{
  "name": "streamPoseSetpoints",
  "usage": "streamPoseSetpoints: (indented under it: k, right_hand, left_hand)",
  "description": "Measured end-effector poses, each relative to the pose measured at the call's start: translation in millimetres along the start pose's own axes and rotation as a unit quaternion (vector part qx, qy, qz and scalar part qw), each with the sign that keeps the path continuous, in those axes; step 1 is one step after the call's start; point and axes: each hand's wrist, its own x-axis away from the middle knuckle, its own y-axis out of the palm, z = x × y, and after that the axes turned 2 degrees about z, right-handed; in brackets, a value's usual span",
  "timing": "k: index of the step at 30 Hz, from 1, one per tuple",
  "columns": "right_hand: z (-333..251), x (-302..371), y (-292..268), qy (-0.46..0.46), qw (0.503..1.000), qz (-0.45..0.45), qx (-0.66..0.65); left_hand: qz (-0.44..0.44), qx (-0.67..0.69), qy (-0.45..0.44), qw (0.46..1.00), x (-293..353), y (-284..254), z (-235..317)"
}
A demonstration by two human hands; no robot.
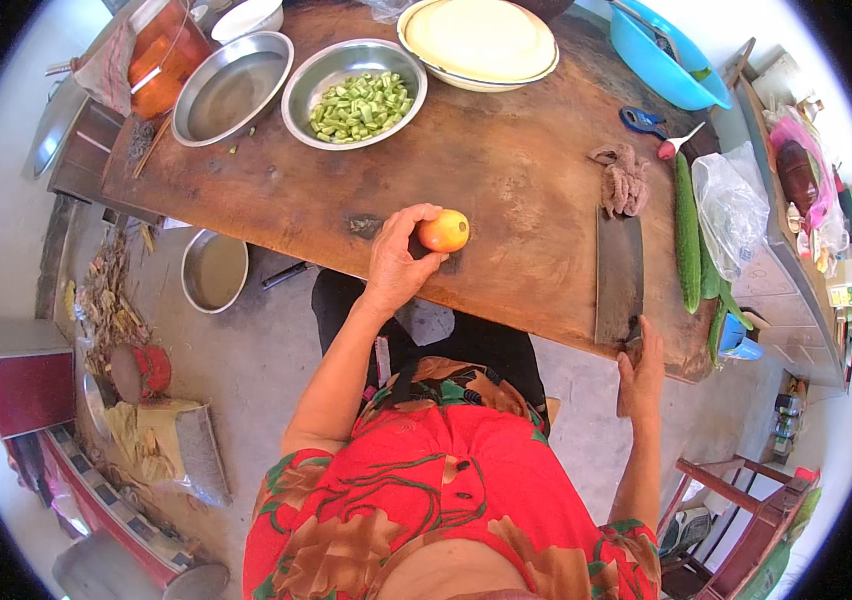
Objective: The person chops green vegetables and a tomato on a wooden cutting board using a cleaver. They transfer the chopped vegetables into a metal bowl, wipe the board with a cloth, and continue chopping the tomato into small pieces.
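A yellow-orange tomato (440, 232) with a dark spot on its side is held between the thumb and fingers of my left hand (398, 262), over the table's near edge. Further right, a broad cleaver (619, 280) lies flat, its dark handle toward me at the edge. My right hand (641, 370) is beside that handle, fingers stretched out and thumb apart; part of the handle is hidden by it. A crumpled brownish cloth (621, 178) touches the blade's far end. To the right of the cleaver lies a long green cucumber (687, 235).
On the wooden table (516, 150) stand a metal bowl of cut green beans (361, 108), a metal basin (233, 88), a covered enamel basin (479, 40) and a blue tub (666, 60). A blue peeler (643, 122) and plastic bag (733, 210) lie right. Another basin (214, 270) is below the table.
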Motion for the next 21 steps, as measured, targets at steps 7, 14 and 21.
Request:
streamPoseSetpoints:
  k: [7, 14, 21]
  right_hand:
    - [-4, 7, -4, 0.226, 0.842, -0.159, -0.463]
    - [-63, -2, -1, 0.099, 0.841, -0.167, -0.505]
    - [-103, -38, 14, -0.075, 0.942, -0.195, -0.264]
  left_hand:
    - [0.028, -0.030, 0.015, 0.999, 18, -11, 6]
    - [0.046, -0.091, 0.065, 0.993, 28, -10, 5]
    - [0.067, -0.105, 0.054, 0.991, 28, -6, 5]
